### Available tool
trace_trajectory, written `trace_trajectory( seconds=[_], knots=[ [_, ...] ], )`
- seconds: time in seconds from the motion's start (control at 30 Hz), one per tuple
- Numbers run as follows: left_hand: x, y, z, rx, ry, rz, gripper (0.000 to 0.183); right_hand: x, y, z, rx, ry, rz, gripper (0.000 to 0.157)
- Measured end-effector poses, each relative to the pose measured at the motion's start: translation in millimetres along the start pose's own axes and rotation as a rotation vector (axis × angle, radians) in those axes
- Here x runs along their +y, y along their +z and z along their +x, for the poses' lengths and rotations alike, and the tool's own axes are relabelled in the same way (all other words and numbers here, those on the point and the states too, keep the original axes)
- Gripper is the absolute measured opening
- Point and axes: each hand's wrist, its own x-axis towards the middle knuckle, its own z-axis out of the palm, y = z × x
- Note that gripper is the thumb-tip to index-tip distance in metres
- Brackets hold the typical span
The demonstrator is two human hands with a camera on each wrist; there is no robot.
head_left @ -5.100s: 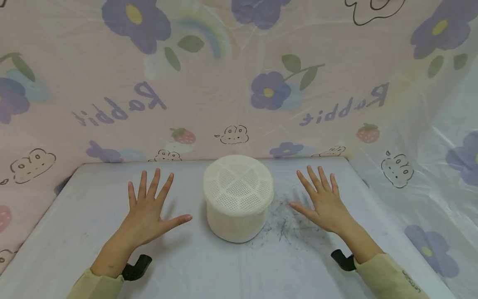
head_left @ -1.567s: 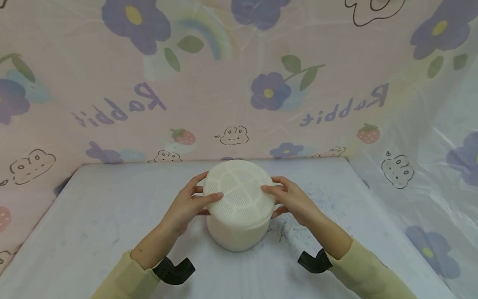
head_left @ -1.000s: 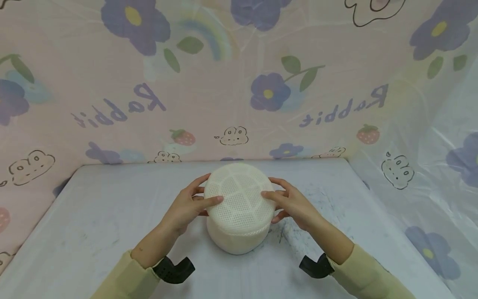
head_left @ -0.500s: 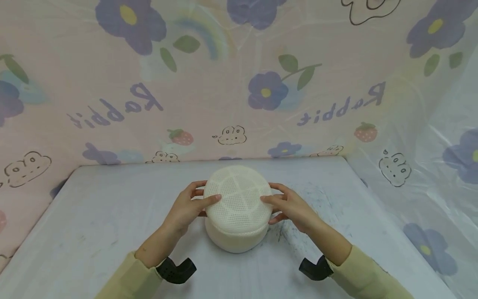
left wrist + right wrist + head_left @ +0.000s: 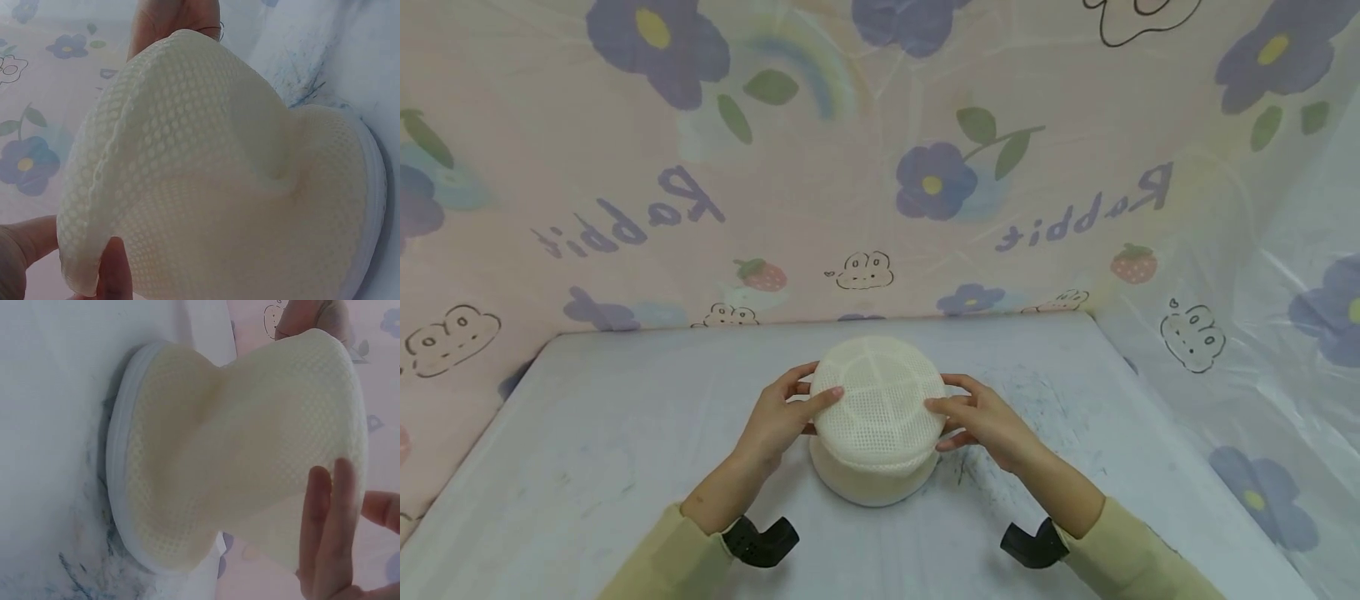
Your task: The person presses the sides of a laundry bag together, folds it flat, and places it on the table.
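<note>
A cream-white round mesh laundry bag stands on the table, its ribbed top disc tilted toward me. My left hand pinches the top rim on the left, thumb on the disc and fingers down the side. On the opposite side my right hand holds the rim the same way. In the left wrist view the mesh wall is creased inward at the waist. The right wrist view shows the same wall buckled above a white band round the base, with two right fingers flat along the mesh.
The white-covered table bears dark smudges to the right of the bag. A patterned curtain hangs behind and along both sides. Black cuff devices sit on both wrists, beyond pale sleeves.
Both hands came in from spread positions at the sides and took hold of the bag's rim. The top has since sunk lower and tilted toward me, while the side wall has folded.
</note>
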Motion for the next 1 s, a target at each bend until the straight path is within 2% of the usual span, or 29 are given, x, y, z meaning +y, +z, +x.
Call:
trace_trajectory(
  seconds=[0.43, 0.77, 0.9, 1.0],
  knots=[
    [-8.3, 5.0, 7.4, 0.02, 0.012, 0.021, 0.057, 9, -0.6, -2, -0.034, 0.009, 0.028, 0.077],
    [-13.0, 7.3, 11.9, 0.043, 0.015, 0.023, 0.055, 12, 1.7, -2, -0.025, 0.021, 0.025, 0.08],
    [-13.7, 8.2, 11.4, 0.057, 0.011, 0.052, 0.056, 14, 1.7, -2, -0.039, 0.024, 0.02, 0.082],
    [-14.5, 8.3, 9.7, 0.075, 0.015, 0.115, 0.057, 16, 0.9, -3, -0.046, 0.016, 0.003, 0.082]
  ],
)
